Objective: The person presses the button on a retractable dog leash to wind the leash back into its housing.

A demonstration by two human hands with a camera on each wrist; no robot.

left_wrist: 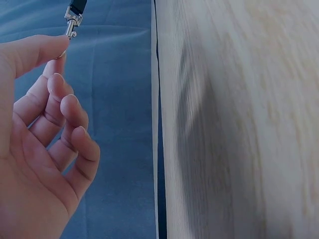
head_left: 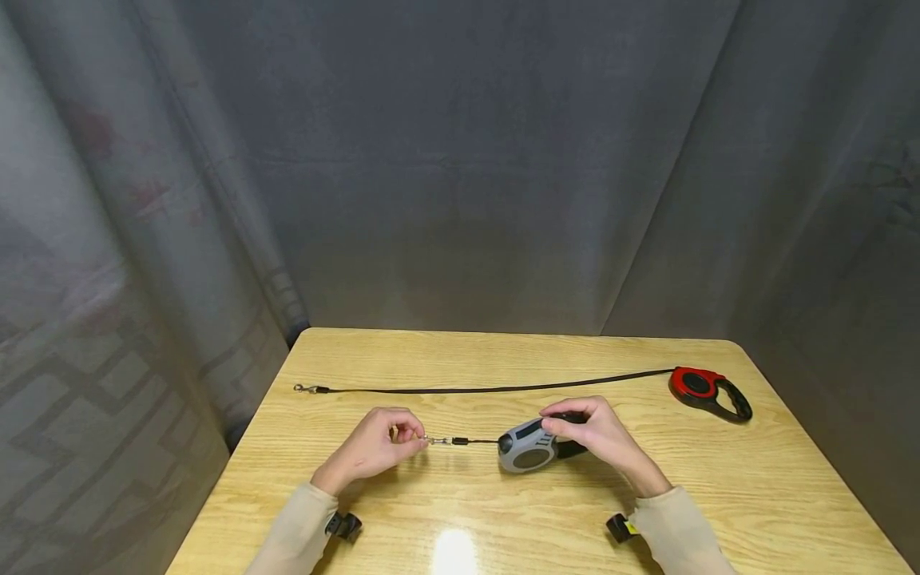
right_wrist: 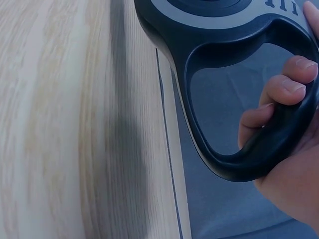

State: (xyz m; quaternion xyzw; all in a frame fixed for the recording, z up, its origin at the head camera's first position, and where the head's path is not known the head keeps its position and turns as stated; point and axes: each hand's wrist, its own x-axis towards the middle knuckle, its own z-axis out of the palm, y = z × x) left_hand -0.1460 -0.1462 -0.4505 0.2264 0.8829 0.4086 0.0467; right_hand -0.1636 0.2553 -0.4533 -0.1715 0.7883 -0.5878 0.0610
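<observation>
My right hand (head_left: pixel 595 431) grips the black handle (right_wrist: pixel 279 144) of a grey retractable dog leash (head_left: pixel 530 447), fingers wrapped through the loop. Between thumb and index finger, my left hand (head_left: pixel 381 442) pinches the metal snap hook (left_wrist: pixel 71 29) at the end of that leash's cord. A short stretch of black cord (head_left: pixel 480 442) runs straight from the hook to the grey casing. In the left wrist view the other fingers of the left hand are loosely bent, apart from the hook. Part of the hook is hidden behind the thumb.
Farther back on the wooden table (head_left: pixel 460 355) lies a red and black retractable leash (head_left: pixel 697 383) at the right. Its black strap (head_left: pixel 503 389) stretches leftward across the table to a metal snap hook (head_left: pixel 305 389). Grey curtains (head_left: pixel 446 160) hang behind the table.
</observation>
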